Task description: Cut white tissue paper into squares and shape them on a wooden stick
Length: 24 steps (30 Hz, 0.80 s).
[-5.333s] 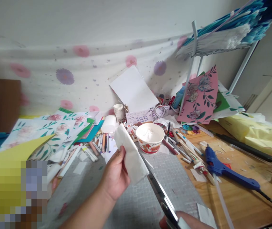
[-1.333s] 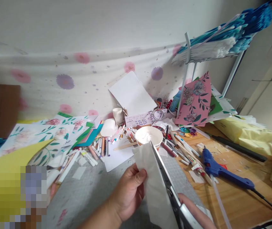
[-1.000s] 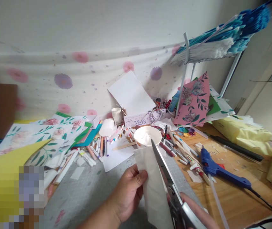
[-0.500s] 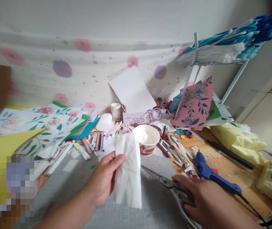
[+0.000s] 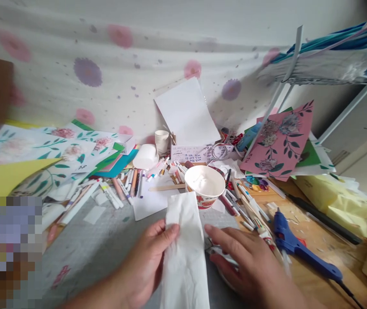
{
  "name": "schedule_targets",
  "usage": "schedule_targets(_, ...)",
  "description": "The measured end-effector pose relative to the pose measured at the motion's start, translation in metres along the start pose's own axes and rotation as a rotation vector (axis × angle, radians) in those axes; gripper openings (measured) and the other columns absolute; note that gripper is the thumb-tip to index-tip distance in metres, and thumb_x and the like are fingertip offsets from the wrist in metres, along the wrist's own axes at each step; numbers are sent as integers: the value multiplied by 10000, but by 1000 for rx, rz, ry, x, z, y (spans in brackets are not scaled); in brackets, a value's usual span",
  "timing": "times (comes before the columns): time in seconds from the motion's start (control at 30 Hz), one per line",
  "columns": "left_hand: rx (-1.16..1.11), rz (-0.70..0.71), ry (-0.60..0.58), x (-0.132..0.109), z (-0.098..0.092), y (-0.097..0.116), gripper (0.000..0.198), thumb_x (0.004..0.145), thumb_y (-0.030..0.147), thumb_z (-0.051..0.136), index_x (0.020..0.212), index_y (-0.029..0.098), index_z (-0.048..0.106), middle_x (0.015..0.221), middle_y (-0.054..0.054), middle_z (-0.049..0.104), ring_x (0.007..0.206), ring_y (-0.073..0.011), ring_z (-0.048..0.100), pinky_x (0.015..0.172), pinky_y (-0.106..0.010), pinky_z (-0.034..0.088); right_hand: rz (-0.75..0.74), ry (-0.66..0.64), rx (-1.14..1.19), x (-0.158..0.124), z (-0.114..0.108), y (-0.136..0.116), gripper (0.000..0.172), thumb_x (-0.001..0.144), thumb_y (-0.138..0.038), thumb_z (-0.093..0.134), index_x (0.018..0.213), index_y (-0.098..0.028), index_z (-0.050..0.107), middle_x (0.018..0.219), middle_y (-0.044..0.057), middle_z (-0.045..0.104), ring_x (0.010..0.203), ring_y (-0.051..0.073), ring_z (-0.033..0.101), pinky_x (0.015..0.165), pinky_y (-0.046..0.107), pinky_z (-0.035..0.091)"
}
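My left hand (image 5: 153, 257) is closed on a folded strip of thin white tissue paper (image 5: 185, 253), thumb on top and fingers behind. The strip stands nearly upright over the grey cutting mat (image 5: 102, 253). My right hand (image 5: 246, 257) is just right of the strip, fingers apart and slightly bent, apart from the paper. Beneath those fingers shows a bit of metal, seemingly the scissors (image 5: 224, 253); most of them is hidden by the hand. Behind the strip stands a paper bowl (image 5: 205, 189) with something white inside.
A blue glue gun (image 5: 299, 249) lies to the right with its cord. Markers (image 5: 119, 193) are strewn on both sides of the bowl. Painted flower sheets (image 5: 70, 159) lie at left, and a pink flower sheet (image 5: 280, 141) leans at right. Paper cups (image 5: 162, 143) stand behind.
My right hand has loosened from the scissors' handles and come left to the tissue strip. The strip, held in my left hand, is lower and closer. The view has shifted slightly.
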<state>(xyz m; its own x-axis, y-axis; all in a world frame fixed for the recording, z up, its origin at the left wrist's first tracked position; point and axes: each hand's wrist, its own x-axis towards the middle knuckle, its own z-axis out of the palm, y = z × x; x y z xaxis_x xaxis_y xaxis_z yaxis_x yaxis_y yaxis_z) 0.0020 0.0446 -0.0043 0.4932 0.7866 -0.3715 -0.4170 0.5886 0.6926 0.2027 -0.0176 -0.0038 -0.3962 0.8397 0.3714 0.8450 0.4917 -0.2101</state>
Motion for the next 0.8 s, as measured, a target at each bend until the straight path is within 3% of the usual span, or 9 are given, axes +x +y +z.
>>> schedule_targets(0.07, -4, -1, -7, 0, 0, -1, 276, 761, 277, 725, 1014, 170, 693, 795, -78, 744, 709, -208, 686, 614, -271, 501, -75, -3, 88, 4, 6, -7, 521, 871, -105, 463, 1370, -239, 404, 898, 88, 717, 687, 220, 666, 588, 329, 530)
schedule_targets(0.13, 22, 15, -25, -1, -1, -3, 280, 783, 263, 703, 1049, 178, 681, 833, -85, 746, 753, -218, 688, 626, -276, 502, -64, 12, 224, 9, 9, -14, 539, 842, -60, 448, 1346, -250, 440, 910, 82, 716, 719, 210, 675, 608, 313, 540)
schedule_targets(0.3, 133, 109, -85, -2, -2, -6, 293, 806, 270, 680, 1082, 171, 671, 927, -105, 740, 851, -232, 674, 728, -307, 501, 44, 169, 576, 16, 8, -23, 567, 780, 17, 427, 1260, -262, 542, 1172, 78, 667, 1065, 188, 639, 882, 309, 526)
schedule_targets(0.6, 95, -66, -183, -5, -2, -9, 268, 682, 259, 778, 913, 131, 727, 797, -110, 748, 717, -226, 680, 706, -311, 493, 259, 196, 883, 6, 9, -24, 524, 755, -5, 476, 1138, -307, 666, 1130, 22, 703, 1030, 172, 654, 884, 331, 529)
schedule_targets(0.73, 309, -11, -191, -9, -2, -10, 224, 706, 253, 755, 896, 135, 737, 772, -83, 744, 722, -207, 663, 704, -289, 481, 425, 165, 1180, -1, 13, -27, 469, 755, -59, 552, 1129, -319, 663, 1108, 28, 705, 1002, 199, 655, 846, 353, 531)
schedule_targets(0.8, 455, 22, -198, -11, -2, -9, 167, 738, 243, 716, 868, 141, 744, 743, -66, 738, 708, -196, 646, 661, -266, 471, 491, 215, 1327, -1, 12, -26, 458, 773, -143, 608, 1204, -298, 595, 1108, 58, 690, 969, 214, 654, 820, 368, 522)
